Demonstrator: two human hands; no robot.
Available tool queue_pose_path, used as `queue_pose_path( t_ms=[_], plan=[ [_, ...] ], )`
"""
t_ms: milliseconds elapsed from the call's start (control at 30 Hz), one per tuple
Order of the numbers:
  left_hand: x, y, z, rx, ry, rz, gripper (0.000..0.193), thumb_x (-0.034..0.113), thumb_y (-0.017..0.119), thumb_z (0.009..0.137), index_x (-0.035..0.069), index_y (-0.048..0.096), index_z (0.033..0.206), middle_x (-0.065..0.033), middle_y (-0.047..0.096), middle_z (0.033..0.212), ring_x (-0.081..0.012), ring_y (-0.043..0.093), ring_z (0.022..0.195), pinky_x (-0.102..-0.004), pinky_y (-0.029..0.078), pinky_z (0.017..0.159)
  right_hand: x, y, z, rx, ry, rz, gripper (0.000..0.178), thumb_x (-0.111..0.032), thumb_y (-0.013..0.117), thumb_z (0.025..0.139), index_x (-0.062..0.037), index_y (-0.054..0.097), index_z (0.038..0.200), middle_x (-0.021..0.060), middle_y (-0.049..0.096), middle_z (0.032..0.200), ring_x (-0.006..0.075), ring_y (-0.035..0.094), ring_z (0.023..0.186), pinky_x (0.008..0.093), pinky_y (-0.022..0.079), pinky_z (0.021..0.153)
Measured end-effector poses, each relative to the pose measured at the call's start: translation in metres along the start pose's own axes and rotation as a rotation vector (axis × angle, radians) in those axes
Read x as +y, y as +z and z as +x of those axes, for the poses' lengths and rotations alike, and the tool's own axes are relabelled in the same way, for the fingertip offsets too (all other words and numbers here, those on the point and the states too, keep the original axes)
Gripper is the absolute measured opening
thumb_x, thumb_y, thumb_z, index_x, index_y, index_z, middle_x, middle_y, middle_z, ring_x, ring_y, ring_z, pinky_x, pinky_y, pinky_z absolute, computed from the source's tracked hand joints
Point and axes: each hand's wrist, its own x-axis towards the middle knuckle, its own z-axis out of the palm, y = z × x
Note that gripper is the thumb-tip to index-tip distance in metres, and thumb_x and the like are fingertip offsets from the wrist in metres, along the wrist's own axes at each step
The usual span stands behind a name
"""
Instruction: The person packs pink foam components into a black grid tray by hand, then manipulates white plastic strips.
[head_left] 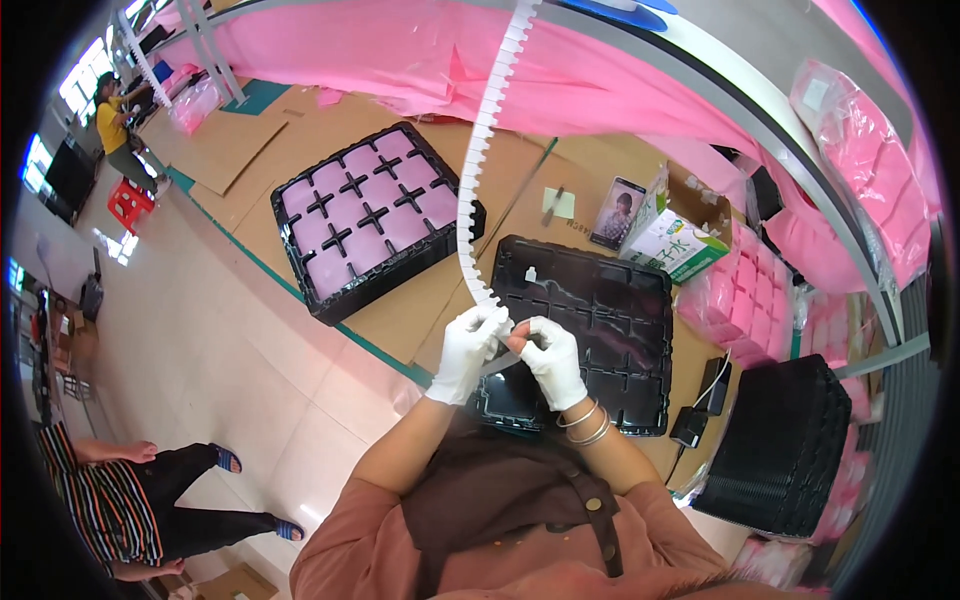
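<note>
Strip (466, 220), white and toothed, ran lengthwise down from above into the pinched fingers of the left hand (470, 352), nearer than the right hand (552, 362), whose bunched fingertips' hold I couldn't tell, by the black tray's (640, 300) left edge.

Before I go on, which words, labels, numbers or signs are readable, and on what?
White-and-green box: large printing, wording withheld.
Phone: any screen text too small to read.
Brown cardboard: dark printing beside the phone, wording withheld.
White label on pink bag: too blurred.
White toothed strip: none readable.
</note>
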Motion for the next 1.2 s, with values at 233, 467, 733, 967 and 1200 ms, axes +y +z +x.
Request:
queue_pose_path(
  t_ms=[233, 467, 733, 967, 1200],
  plan=[
    [0.001, -0.024, 0.005, 0.178, 0.095, -0.039, 0.016, 0.020, 0.065, 0.088, 0.004, 0.065, 0.093, 0.0068, 0.051, 0.063, 0.0004, 0.041, 0.050, -0.0156, 0.028, 0.044, -0.012, -0.013, -0.022, -0.104, -0.344, -0.437, 0.010, -0.008, 0.074, 0.067, -0.0056, 0.067, 0.074, 0.0056, 0.061, 0.093, 0.0227, 0.057, 0.086, 0.0334, 0.047, 0.076],
    [-0.001, -0.024, -0.002, 0.158, 0.115, -0.029, 0.013, 0.017, 0.065, 0.088, 0.004, 0.065, 0.092, 0.0062, 0.052, 0.066, 0.0004, 0.041, 0.051, -0.0156, 0.029, 0.045, 0.032, 0.006, -0.031, -0.116, -0.236, -0.929, 0.015, -0.011, 0.071, 0.068, -0.0072, 0.064, 0.081, 0.0062, 0.056, 0.099, 0.0272, 0.055, 0.086, 0.0386, 0.046, 0.076],
    [-0.015, 0.001, -0.021, 0.051, 0.108, -0.051, 0.014, 0.014, 0.063, 0.089, 0.004, 0.064, 0.098, 0.0028, 0.058, 0.074, -0.0017, 0.049, 0.058, -0.0159, 0.035, 0.050, 0.009, 0.011, -0.002, -0.048, 0.107, 0.239, 0.019, -0.013, 0.072, 0.081, -0.0004, 0.062, 0.091, 0.0006, 0.064, 0.080, 0.0061, 0.056, 0.073, 0.0224, 0.046, 0.066],
    [0.004, 0.026, -0.005, -0.010, -0.132, -0.122, 0.026, 0.027, 0.064, 0.088, 0.004, 0.062, 0.100, 0.0009, 0.057, 0.074, -0.0047, 0.046, 0.053, -0.0194, 0.036, 0.048, 0.004, -0.008, -0.018, 0.148, -0.041, -0.095, 0.008, -0.007, 0.072, 0.075, -0.0055, 0.066, 0.081, 0.0023, 0.064, 0.077, 0.0112, 0.057, 0.070, 0.0252, 0.045, 0.068],
    [-0.014, 0.022, 0.014, 0.034, -0.046, -0.084, 0.018, 0.023, 0.063, 0.090, 0.006, 0.064, 0.094, 0.0020, 0.060, 0.075, 0.0000, 0.042, 0.053, -0.0161, 0.030, 0.046, -0.011, -0.070, 0.005, 0.180, -0.297, -0.273, 0.010, -0.008, 0.073, 0.073, -0.0018, 0.066, 0.076, 0.0053, 0.064, 0.086, 0.0172, 0.062, 0.079, 0.0287, 0.048, 0.074]
  ],
)
